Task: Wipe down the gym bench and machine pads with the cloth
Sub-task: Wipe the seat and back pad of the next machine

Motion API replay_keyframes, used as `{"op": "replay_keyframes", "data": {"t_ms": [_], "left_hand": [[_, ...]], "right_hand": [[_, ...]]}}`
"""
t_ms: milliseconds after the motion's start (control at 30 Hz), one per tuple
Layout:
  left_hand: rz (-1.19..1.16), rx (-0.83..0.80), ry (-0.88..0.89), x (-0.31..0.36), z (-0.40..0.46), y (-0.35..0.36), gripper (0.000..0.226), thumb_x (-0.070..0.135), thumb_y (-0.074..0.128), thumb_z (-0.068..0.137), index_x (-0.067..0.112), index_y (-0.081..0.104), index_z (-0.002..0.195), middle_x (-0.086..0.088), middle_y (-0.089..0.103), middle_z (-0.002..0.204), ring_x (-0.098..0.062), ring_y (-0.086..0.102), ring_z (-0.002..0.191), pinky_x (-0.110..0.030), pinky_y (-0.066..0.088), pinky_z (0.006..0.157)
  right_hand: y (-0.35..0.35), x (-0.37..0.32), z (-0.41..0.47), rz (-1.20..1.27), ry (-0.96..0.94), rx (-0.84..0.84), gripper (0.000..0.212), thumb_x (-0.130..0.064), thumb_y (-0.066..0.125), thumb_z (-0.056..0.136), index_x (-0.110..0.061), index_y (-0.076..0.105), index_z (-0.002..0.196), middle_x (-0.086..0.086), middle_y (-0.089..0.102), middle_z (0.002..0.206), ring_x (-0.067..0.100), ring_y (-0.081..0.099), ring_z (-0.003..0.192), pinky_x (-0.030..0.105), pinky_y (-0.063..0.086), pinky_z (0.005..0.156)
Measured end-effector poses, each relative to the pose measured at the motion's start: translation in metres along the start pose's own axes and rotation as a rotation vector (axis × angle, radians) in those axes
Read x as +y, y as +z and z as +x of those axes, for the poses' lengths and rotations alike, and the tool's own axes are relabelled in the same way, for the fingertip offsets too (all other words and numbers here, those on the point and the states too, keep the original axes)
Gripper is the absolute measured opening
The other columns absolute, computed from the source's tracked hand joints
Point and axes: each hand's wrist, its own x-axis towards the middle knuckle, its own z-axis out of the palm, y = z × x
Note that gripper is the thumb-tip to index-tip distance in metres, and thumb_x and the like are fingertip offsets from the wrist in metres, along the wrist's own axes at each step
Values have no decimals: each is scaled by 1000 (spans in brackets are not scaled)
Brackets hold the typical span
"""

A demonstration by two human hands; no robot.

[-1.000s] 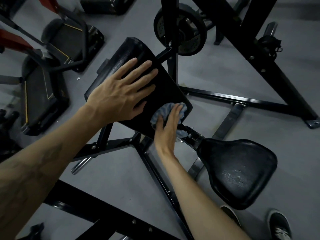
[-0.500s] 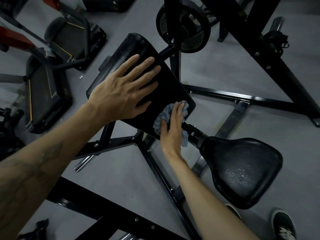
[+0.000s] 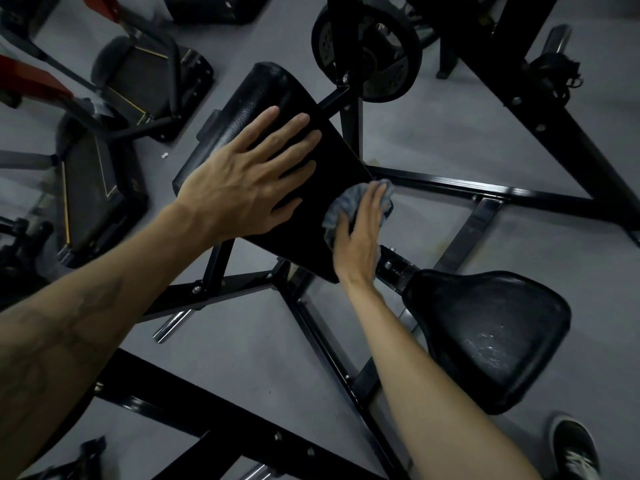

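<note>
Head: two hands (image 3: 249, 181) (image 3: 358, 233), one cloth (image 3: 341, 206), two pads (image 3: 270, 98) (image 3: 491, 334).

Dim, flat indoor light, cool grey cast. Soft sheen on the black seat pad (image 3: 491, 337) and on frame tubes beside it. Black upholstery swallowing detail. Slight motion blur on the shoe (image 3: 576, 452) below the seat pad. Wide-angle bending of straight bars toward the edges. Faint shadows on the floor (image 3: 433, 133).

no legible text, labels or nos. anywhere; weight plate (image 3: 367, 50) markings too blurred to read
</note>
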Motion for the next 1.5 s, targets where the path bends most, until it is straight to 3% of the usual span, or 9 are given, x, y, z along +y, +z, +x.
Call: {"op": "replay_keyframes", "data": {"t_ms": [133, 333, 433, 600, 800, 933, 1133, 1400, 1500], "left_hand": [[-4, -1, 39, -1, -2, 2, 47, 34, 40, 110, 2, 57, 140, -20, 39, 161, -36, 26, 155, -56, 21, 126], [10, -25, 56, -1, -2, 3, 47, 34, 36, 111, 5, 55, 144, -17, 37, 163, -35, 23, 156, -57, 19, 126], [-13, -21, 77, -2, -3, 2, 44, 32, 40, 110, 6, 59, 140, -16, 42, 160, -34, 27, 155, -58, 20, 126], [-36, 5, 82, -2, -3, 1, 41, 32, 45, 109, 7, 65, 135, -16, 47, 157, -34, 33, 152, -59, 24, 124], [-27, 3, 81, -2, -3, 2, 42, 31, 42, 110, 8, 64, 136, -15, 45, 158, -33, 31, 153, -58, 23, 124], [-29, 11, 75, -1, -4, 2, 42, 31, 41, 110, 8, 64, 136, -15, 45, 158, -33, 32, 153, -58, 24, 124], [-24, 9, 70, 0, -4, 2, 42, 29, 40, 110, 7, 63, 137, -15, 45, 158, -34, 32, 153, -59, 24, 124], [9, 31, 66, 1, -4, 5, 39, 25, 39, 111, 8, 63, 137, -16, 47, 157, -35, 35, 152, -60, 27, 122], [18, 26, 65, 2, -4, 5, 40, 25, 38, 112, 7, 62, 138, -17, 46, 157, -35, 34, 152, -60, 26, 123]], "right_hand": [[5, -2, -7, 21, 247, 15, 78, -51, 33, 104, -16, -5, 162, -2, -16, 169, 14, -12, 155, 43, 1, 127], [4, 3, -23, 41, -36, -38, 73, -36, 45, 106, -20, 1, 162, -7, -13, 169, 14, -13, 156, 38, 1, 128], [0, 8, -3, -14, 76, 23, 78, -52, 32, 103, -15, -3, 162, -1, -13, 170, 17, -8, 157, 45, 6, 128], [10, 3, -24, 58, 265, -2, 75, -42, 35, 107, -17, -11, 161, -1, -16, 169, 12, -11, 155, 41, 0, 128], [0, 3, -13, 73, 20, -17, 71, -35, 43, 108, -20, -2, 161, -6, -13, 169, 12, -9, 156, 34, 3, 127], [6, 9, -18, 47, 197, -1, 74, -41, 38, 107, -18, -7, 161, -4, -16, 169, 14, -10, 156, 41, 1, 128], [7, 11, -39, 138, 10, -50, 78, -4, 51, 103, -17, 3, 162, -6, -8, 170, 14, -10, 156, 44, 7, 128], [21, 10, -66, 160, 148, -22, 77, -25, 44, 107, -41, -13, 156, -19, -17, 167, 10, -10, 155, 48, 8, 128], [22, 12, -62, 125, 23, -33, 75, -15, 47, 104, -17, -1, 162, -5, -9, 170, 16, -9, 156, 46, 8, 128]]}}
